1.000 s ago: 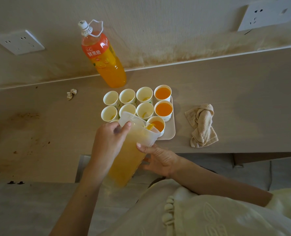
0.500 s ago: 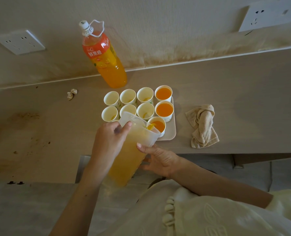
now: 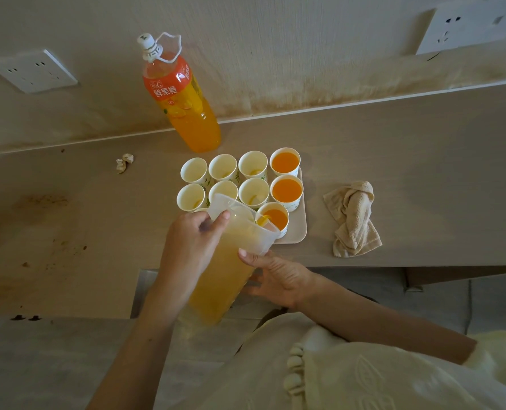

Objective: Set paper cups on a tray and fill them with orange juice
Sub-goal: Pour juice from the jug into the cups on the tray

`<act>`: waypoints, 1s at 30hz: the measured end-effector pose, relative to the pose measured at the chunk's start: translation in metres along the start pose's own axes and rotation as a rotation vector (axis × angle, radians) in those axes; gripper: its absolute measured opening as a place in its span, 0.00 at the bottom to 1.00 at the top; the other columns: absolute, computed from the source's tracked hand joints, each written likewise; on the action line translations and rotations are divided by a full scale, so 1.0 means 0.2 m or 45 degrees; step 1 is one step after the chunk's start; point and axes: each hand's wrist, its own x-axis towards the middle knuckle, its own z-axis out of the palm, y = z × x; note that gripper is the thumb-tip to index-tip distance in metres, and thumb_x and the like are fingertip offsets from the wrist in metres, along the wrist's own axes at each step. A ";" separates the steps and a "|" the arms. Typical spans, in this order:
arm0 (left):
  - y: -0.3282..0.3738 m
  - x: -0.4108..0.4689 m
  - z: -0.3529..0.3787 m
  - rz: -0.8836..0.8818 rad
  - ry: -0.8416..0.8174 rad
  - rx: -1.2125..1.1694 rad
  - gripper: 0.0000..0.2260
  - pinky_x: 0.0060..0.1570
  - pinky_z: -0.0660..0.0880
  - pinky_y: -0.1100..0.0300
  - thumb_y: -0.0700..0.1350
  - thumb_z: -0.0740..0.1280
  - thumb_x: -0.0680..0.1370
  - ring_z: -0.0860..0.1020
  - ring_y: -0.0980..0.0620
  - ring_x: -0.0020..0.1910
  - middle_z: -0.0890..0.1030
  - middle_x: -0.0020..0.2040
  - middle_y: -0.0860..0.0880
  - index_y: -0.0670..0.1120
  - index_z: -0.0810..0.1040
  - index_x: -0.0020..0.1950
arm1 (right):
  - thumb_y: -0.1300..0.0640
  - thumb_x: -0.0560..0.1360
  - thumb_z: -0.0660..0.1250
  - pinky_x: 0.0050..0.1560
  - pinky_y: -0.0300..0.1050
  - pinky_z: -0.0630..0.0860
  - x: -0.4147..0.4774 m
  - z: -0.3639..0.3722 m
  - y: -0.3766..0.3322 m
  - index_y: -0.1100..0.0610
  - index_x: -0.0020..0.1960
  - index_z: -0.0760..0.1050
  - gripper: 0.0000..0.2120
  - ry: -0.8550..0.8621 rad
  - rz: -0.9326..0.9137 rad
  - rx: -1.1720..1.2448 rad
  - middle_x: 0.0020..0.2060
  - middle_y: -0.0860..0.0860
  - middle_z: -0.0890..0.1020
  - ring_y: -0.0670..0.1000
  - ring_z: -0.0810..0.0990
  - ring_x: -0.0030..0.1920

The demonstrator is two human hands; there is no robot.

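Pouring from a tilted clear pitcher [image 3: 231,261], you send a thin stream of orange juice [image 3: 219,285] off its spout into the front cup [image 3: 275,218] at the near right of the tray [image 3: 299,232], in the head camera's view. Your left hand [image 3: 192,247] is clamped high on the pitcher's left side. Its fingers [image 3: 223,216] curl up to the rim, with one fingertip resting on the edge. Your right hand [image 3: 278,279] clasps the pitcher from the right. The thumb lies against the upper wall just below the rim and the other fingers reach under the body. The pitcher hangs over the near edge of the counter [image 3: 393,149], with its mouth above the tray's near cups and its base towards you.

Two filled cups [image 3: 285,190] stand in line behind the front cup on the tray's right side. Six paper cups [image 3: 253,165] to their left, in two rows, hold at most a trace of juice. The rim of one more cup peeks out beside your left hand.

A large capped orange juice bottle [image 3: 183,105] stands against the wall behind the tray. A rumpled cloth [image 3: 355,217] lies just right of the tray, and a crumpled paper scrap [image 3: 124,162] lies to the left. Two wall sockets [image 3: 33,71] sit above the counter
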 end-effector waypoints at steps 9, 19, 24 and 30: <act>0.00 0.01 0.00 -0.016 -0.002 0.013 0.22 0.32 0.63 0.58 0.52 0.67 0.77 0.66 0.51 0.27 0.66 0.25 0.49 0.42 0.67 0.28 | 0.45 0.49 0.86 0.66 0.61 0.72 0.02 -0.01 0.01 0.49 0.70 0.69 0.52 0.016 0.006 -0.007 0.64 0.55 0.77 0.59 0.74 0.65; 0.00 0.02 0.00 -0.002 -0.002 0.016 0.22 0.33 0.64 0.57 0.52 0.67 0.77 0.67 0.51 0.28 0.68 0.26 0.46 0.39 0.70 0.30 | 0.46 0.50 0.85 0.67 0.62 0.70 0.02 -0.02 0.01 0.49 0.70 0.69 0.52 0.013 0.000 0.000 0.65 0.55 0.77 0.59 0.73 0.66; 0.00 0.02 0.00 0.001 -0.002 0.030 0.22 0.32 0.64 0.58 0.53 0.66 0.77 0.67 0.51 0.28 0.68 0.26 0.47 0.37 0.72 0.31 | 0.45 0.49 0.85 0.66 0.61 0.71 0.02 -0.02 0.01 0.49 0.69 0.69 0.51 0.007 -0.001 0.002 0.65 0.55 0.77 0.58 0.73 0.66; 0.00 0.02 0.00 0.002 -0.012 0.036 0.23 0.32 0.64 0.57 0.54 0.66 0.77 0.67 0.51 0.28 0.68 0.26 0.47 0.36 0.72 0.32 | 0.45 0.50 0.85 0.65 0.60 0.72 0.02 -0.02 0.01 0.49 0.69 0.69 0.51 0.009 0.003 0.004 0.65 0.55 0.77 0.59 0.73 0.66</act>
